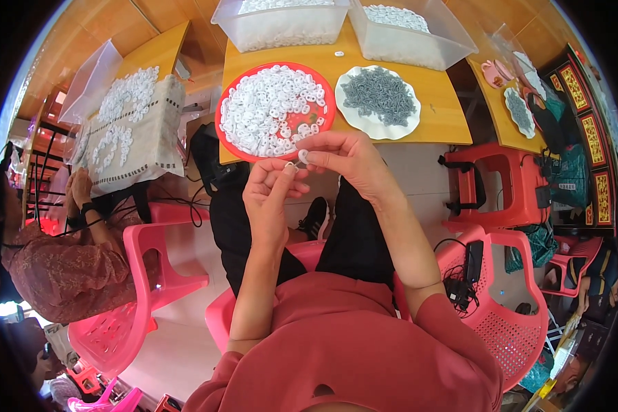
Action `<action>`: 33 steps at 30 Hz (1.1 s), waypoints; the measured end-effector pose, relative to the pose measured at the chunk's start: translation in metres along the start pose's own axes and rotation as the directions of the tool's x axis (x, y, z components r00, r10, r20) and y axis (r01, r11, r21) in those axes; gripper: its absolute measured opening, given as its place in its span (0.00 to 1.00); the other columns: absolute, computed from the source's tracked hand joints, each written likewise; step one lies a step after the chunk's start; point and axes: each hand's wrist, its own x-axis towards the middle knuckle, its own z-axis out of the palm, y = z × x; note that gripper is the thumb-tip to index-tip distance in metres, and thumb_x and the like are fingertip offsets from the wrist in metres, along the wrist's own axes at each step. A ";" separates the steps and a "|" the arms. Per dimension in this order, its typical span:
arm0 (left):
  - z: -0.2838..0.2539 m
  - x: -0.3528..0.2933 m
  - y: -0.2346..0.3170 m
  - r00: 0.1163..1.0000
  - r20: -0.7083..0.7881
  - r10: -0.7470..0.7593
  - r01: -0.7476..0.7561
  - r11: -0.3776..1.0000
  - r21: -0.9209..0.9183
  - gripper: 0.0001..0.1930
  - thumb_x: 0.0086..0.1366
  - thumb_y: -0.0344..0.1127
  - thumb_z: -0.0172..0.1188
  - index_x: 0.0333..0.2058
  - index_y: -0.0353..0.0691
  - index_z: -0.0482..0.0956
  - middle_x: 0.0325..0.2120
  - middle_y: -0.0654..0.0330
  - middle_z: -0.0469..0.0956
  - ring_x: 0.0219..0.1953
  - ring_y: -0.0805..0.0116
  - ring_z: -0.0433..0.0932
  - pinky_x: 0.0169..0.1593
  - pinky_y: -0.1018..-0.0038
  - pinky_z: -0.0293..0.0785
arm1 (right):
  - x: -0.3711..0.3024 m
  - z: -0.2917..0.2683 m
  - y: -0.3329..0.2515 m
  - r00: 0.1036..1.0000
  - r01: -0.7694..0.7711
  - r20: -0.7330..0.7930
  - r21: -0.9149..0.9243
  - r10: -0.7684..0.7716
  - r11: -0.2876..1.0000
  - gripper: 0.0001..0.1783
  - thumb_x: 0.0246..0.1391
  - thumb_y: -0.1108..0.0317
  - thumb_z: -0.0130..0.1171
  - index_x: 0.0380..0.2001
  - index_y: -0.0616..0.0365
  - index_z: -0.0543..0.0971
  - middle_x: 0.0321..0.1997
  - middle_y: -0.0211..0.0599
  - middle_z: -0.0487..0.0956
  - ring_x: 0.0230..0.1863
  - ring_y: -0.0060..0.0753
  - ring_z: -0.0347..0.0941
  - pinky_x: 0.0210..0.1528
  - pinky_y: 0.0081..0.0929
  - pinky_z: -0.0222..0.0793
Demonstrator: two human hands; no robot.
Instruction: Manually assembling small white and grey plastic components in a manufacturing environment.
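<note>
While the left hand (266, 191) pinched a small white ring-like piece (291, 166) at its fingertips, the other fingers loosely curled, a light grip that left the piece's edge exposed seemed best. The right hand (350, 158) grasped a 2nd white piece (303, 156) between thumb and finger; whether the 2 pieces touched could not be told. Quiet wrists and careful lining up before any pressure would likely have guarded against a slip. As for position, the red tray (330, 104), heaped with white pieces (268, 106), stood just beyond both hands, its near rim close to the held pieces. To its right on the tabletop (439, 110), a white scalloped plate (361, 128) of grey pieces (380, 95) lay beyond the right hand.
</note>
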 end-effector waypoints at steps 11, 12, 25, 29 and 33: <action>-0.001 -0.001 0.003 0.996 -0.006 0.085 -0.083 0.989 0.125 0.06 0.61 0.28 0.56 0.35 0.34 0.71 0.28 0.57 0.80 0.25 0.77 0.76 0.29 0.86 0.68 | -0.001 0.006 0.000 1.000 -0.003 -0.027 0.036 0.004 0.999 0.11 0.50 0.75 0.59 0.39 0.66 0.79 0.29 0.33 0.79 0.29 0.17 0.74 0.34 0.15 0.70; -0.001 -0.001 0.002 0.996 -0.001 0.093 -0.092 0.987 0.134 0.06 0.61 0.28 0.56 0.36 0.34 0.71 0.28 0.57 0.80 0.25 0.77 0.76 0.29 0.86 0.68 | -0.001 0.007 0.000 1.000 0.006 -0.030 0.012 -0.005 1.000 0.11 0.50 0.75 0.59 0.39 0.67 0.79 0.30 0.33 0.79 0.29 0.18 0.74 0.34 0.15 0.71; 0.006 -0.007 0.005 0.991 0.001 0.134 -0.130 0.961 0.246 0.05 0.62 0.28 0.56 0.35 0.35 0.71 0.27 0.60 0.79 0.25 0.79 0.76 0.29 0.87 0.69 | -0.006 0.012 -0.001 0.995 0.098 -0.017 -0.113 -0.101 0.989 0.11 0.51 0.77 0.57 0.39 0.68 0.79 0.29 0.35 0.80 0.28 0.18 0.74 0.33 0.16 0.71; 0.009 -0.009 0.008 0.989 -0.009 0.144 -0.137 0.957 0.254 0.05 0.63 0.28 0.56 0.36 0.34 0.71 0.27 0.59 0.79 0.24 0.78 0.76 0.28 0.87 0.67 | -0.006 0.013 -0.004 0.996 0.083 -0.036 -0.083 -0.086 0.993 0.10 0.50 0.77 0.57 0.37 0.67 0.80 0.28 0.34 0.80 0.28 0.17 0.73 0.32 0.16 0.70; 0.005 -0.008 0.006 0.990 0.010 0.139 -0.138 0.971 0.194 0.06 0.62 0.28 0.56 0.36 0.34 0.71 0.27 0.60 0.79 0.24 0.78 0.76 0.28 0.87 0.67 | -0.005 0.012 -0.004 0.999 0.034 -0.037 -0.004 -0.034 0.999 0.09 0.49 0.76 0.59 0.36 0.66 0.80 0.26 0.32 0.79 0.27 0.16 0.72 0.30 0.15 0.69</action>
